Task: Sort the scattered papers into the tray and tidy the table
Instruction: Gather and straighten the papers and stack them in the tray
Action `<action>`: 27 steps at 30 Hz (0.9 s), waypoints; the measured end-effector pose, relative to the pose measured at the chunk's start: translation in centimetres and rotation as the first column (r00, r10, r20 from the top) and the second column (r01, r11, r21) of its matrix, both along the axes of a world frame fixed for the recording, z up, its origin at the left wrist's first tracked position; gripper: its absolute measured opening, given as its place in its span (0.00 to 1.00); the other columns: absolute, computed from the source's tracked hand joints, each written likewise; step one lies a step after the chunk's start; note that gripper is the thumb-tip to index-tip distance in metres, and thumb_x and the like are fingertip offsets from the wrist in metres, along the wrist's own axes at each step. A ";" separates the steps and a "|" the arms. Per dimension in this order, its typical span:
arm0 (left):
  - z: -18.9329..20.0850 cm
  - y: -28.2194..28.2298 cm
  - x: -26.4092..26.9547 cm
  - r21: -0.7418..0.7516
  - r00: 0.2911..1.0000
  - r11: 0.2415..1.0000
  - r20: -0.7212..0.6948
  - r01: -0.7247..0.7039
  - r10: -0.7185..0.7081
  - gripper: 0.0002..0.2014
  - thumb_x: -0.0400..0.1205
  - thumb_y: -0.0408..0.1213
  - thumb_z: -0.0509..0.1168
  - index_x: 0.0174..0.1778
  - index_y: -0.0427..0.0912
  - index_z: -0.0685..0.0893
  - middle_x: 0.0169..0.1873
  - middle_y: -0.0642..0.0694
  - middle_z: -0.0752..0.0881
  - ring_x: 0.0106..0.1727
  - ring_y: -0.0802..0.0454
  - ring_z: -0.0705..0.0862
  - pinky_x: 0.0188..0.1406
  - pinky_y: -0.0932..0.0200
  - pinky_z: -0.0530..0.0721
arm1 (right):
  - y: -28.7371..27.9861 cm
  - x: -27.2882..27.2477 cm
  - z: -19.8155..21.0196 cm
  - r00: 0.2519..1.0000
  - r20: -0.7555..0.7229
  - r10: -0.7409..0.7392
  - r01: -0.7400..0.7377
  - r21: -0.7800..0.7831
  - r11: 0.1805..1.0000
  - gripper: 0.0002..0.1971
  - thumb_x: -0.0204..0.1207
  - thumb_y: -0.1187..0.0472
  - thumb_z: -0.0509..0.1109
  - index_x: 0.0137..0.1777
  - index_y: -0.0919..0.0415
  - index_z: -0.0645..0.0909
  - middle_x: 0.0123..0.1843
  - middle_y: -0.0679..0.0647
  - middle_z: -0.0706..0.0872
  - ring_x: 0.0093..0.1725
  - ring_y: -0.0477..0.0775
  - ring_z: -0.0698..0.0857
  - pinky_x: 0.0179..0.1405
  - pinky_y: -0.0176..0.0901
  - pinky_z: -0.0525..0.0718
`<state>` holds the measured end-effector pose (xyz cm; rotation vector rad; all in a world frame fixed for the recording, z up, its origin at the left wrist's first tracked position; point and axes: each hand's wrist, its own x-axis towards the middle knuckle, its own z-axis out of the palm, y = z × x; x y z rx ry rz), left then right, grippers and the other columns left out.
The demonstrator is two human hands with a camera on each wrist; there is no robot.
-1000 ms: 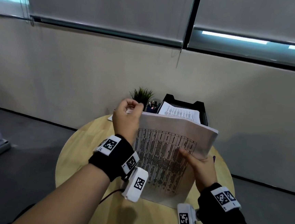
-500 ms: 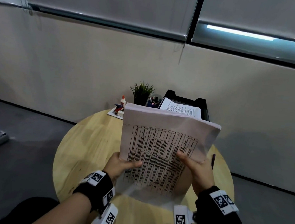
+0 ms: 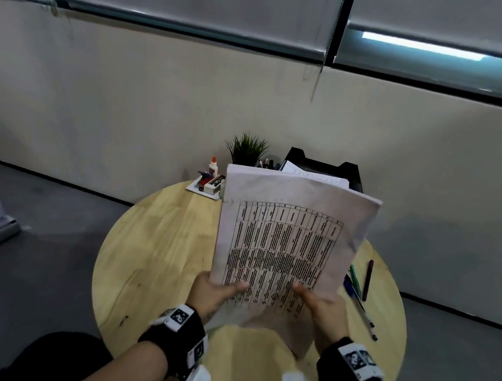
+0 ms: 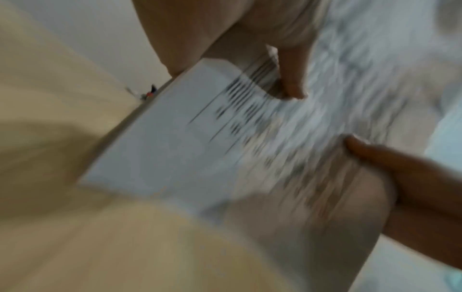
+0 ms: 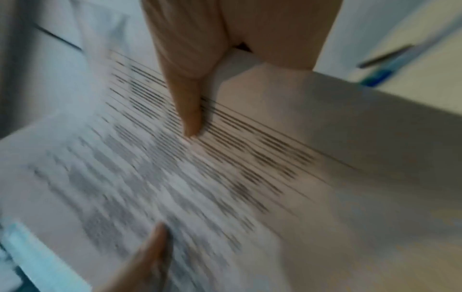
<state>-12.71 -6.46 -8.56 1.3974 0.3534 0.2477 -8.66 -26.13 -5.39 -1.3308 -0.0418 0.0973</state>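
Thumbs on top, fingers hidden under the sheets: that's our hold. Left hand (image 3: 215, 293) pinches the near-left bottom corner of the paper stack (image 3: 287, 248), thumb flat on the printed table. Right hand (image 3: 321, 310) pinches the near-right bottom edge the same way. How the fingers lie behind the paper we cannot tell; both wrist views are blurred and mostly show thumbs on print.

Stack is held tilted up, off the table (image 3: 159, 249), with its top edge toward the tray. Right side sags and looks less square than the left, so sheets probably aren't flush.

Tray (image 3: 353, 173) is black, at the far edge of the table, just behind the stack's top edge, with at least one printed sheet (image 3: 321, 175) already in it.

To do this step well, we judge:
- square the stack first, or loose sheets may fan out on the way in
- keep both pinches low and even, lead with the top edge
- lower it flat onto the sheet in the tray, don't drop from height

Left of the tray: small plant (image 3: 248, 149), pen pot partly hidden, glue bottle (image 3: 213, 165) and a white dish of small items (image 3: 206, 183). Keep the left corner clear of these.

Nearer than the tray, on the right: loose pens (image 3: 359, 286) on the table, still to tidy.
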 end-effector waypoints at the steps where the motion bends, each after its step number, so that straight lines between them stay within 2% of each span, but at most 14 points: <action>1: -0.8 -0.2 -0.3 0.004 1.000 1.000 -0.020 0.006 -0.006 0.08 0.68 0.29 0.78 0.41 0.40 0.90 0.42 0.41 0.92 0.47 0.44 0.91 0.56 0.43 0.86 | 0.1 -0.3 -0.9 0.999 -0.051 -0.009 0.008 -0.018 1.000 0.10 0.69 0.75 0.74 0.47 0.64 0.86 0.42 0.53 0.93 0.40 0.51 0.91 0.35 0.38 0.88; 4: -1.9 0.0 -0.3 0.032 0.999 0.999 -0.047 -0.019 0.021 0.09 0.66 0.34 0.81 0.39 0.41 0.90 0.38 0.45 0.92 0.44 0.45 0.91 0.51 0.47 0.87 | 0.4 -0.3 -1.8 0.996 -0.089 -0.030 0.024 -0.064 0.998 0.07 0.71 0.75 0.73 0.46 0.66 0.86 0.41 0.55 0.93 0.41 0.55 0.90 0.35 0.40 0.87; 7: -2.2 0.7 0.1 0.100 0.998 0.994 -0.051 0.038 -0.033 0.33 0.52 0.54 0.84 0.42 0.30 0.89 0.39 0.37 0.90 0.39 0.46 0.87 0.46 0.47 0.84 | 0.3 -0.1 -1.7 0.995 -0.087 -0.041 0.029 -0.137 0.990 0.03 0.73 0.75 0.72 0.44 0.70 0.83 0.39 0.59 0.89 0.39 0.59 0.86 0.36 0.42 0.86; 8: -2.1 1.0 0.2 0.126 0.995 0.988 -0.061 0.085 -0.078 0.36 0.51 0.56 0.84 0.44 0.29 0.88 0.40 0.36 0.90 0.40 0.46 0.87 0.46 0.48 0.84 | 0.3 -0.1 -1.6 0.995 -0.095 -0.039 0.024 -0.159 0.987 0.03 0.73 0.74 0.71 0.43 0.70 0.81 0.36 0.60 0.85 0.38 0.59 0.83 0.36 0.45 0.84; 11: -1.0 1.4 -0.1 0.189 0.972 0.956 -0.104 0.227 -0.210 0.22 0.62 0.42 0.82 0.47 0.32 0.89 0.44 0.42 0.92 0.46 0.46 0.90 0.50 0.51 0.86 | 0.0 -0.4 -1.7 0.983 -0.183 -0.033 0.006 -0.149 0.989 0.07 0.72 0.75 0.71 0.40 0.67 0.75 0.32 0.60 0.73 0.34 0.57 0.74 0.35 0.48 0.76; 13: -0.8 1.5 -0.3 0.204 0.953 0.932 -0.116 0.299 -0.281 0.16 0.67 0.35 0.80 0.48 0.36 0.88 0.45 0.48 0.92 0.48 0.53 0.90 0.48 0.57 0.86 | -0.3 -0.6 -2.0 0.971 -0.235 -0.053 0.016 -0.155 0.988 0.08 0.71 0.80 0.69 0.40 0.70 0.75 0.31 0.59 0.72 0.30 0.56 0.73 0.30 0.46 0.75; 15: -0.8 1.5 -0.8 0.183 0.930 0.914 -0.136 0.363 -0.342 0.14 0.69 0.31 0.78 0.49 0.42 0.87 0.44 0.54 0.91 0.48 0.59 0.90 0.47 0.63 0.84 | -0.8 -1.1 -2.7 0.950 -0.311 -0.042 -0.003 -0.145 0.989 0.07 0.70 0.84 0.67 0.45 0.77 0.75 0.34 0.62 0.75 0.31 0.59 0.77 0.28 0.46 0.79; 16: -0.8 1.4 -1.1 0.167 0.914 0.902 -0.156 0.399 -0.375 0.14 0.70 0.30 0.78 0.49 0.45 0.86 0.43 0.56 0.91 0.49 0.59 0.90 0.49 0.62 0.85 | -1.0 -1.2 -3.3 0.935 -0.354 -0.022 -0.031 -0.143 0.989 0.09 0.69 0.84 0.67 0.48 0.81 0.75 0.37 0.65 0.77 0.34 0.62 0.79 0.32 0.47 0.82; 18: -1.1 1.4 -1.6 0.145 0.881 0.876 -0.190 0.461 -0.432 0.17 0.67 0.34 0.79 0.50 0.47 0.85 0.45 0.55 0.92 0.52 0.54 0.89 0.56 0.54 0.85 | -1.4 -1.6 -4.3 0.899 -0.437 -0.034 -0.050 -0.180 0.982 0.14 0.69 0.83 0.68 0.55 0.86 0.74 0.44 0.68 0.79 0.42 0.66 0.82 0.46 0.53 0.82; 20: -1.1 1.5 -1.9 0.150 0.860 0.855 -0.220 0.497 -0.461 0.22 0.62 0.40 0.78 0.52 0.48 0.85 0.49 0.52 0.91 0.56 0.49 0.88 0.63 0.45 0.83 | -1.9 -2.2 -5.2 0.865 -0.499 -0.053 -0.063 -0.211 0.975 0.19 0.69 0.81 0.71 0.59 0.85 0.73 0.53 0.69 0.81 0.48 0.66 0.81 0.62 0.58 0.75; 21: -0.9 1.6 -2.0 0.151 0.841 0.837 -0.237 0.527 -0.487 0.25 0.61 0.42 0.78 0.55 0.47 0.84 0.53 0.50 0.90 0.57 0.49 0.87 0.65 0.44 0.81 | -2.1 -2.2 -5.5 0.852 -0.519 -0.075 -0.056 -0.232 0.971 0.23 0.67 0.79 0.73 0.62 0.85 0.72 0.60 0.71 0.80 0.54 0.68 0.81 0.68 0.60 0.69; 23: 0.1 1.5 -2.2 0.136 0.784 0.784 -0.271 0.606 -0.559 0.29 0.63 0.43 0.77 0.61 0.43 0.82 0.60 0.44 0.87 0.61 0.48 0.86 0.66 0.47 0.81 | -2.8 -1.9 -5.9 0.831 -0.552 -0.074 -0.077 -0.245 0.966 0.32 0.64 0.76 0.76 0.67 0.83 0.69 0.73 0.69 0.73 0.72 0.70 0.72 0.74 0.61 0.60; 25: 1.6 1.4 -2.5 0.131 0.725 0.728 -0.314 0.673 -0.613 0.27 0.68 0.35 0.73 0.65 0.41 0.79 0.63 0.41 0.84 0.61 0.47 0.85 0.62 0.52 0.83 | -3.3 -1.6 -5.0 0.804 -0.595 -0.027 -0.141 -0.234 0.962 0.27 0.68 0.75 0.74 0.67 0.81 0.71 0.76 0.66 0.72 0.77 0.68 0.67 0.77 0.60 0.56; 27: 2.0 1.8 -2.2 0.083 0.675 0.699 -0.359 0.711 -0.644 0.23 0.73 0.26 0.67 0.64 0.46 0.77 0.61 0.44 0.85 0.53 0.50 0.88 0.47 0.57 0.88 | -3.9 -1.1 -3.5 0.785 -0.619 -0.005 -0.175 -0.229 0.958 0.23 0.72 0.75 0.71 0.67 0.78 0.73 0.71 0.65 0.77 0.71 0.67 0.73 0.74 0.58 0.65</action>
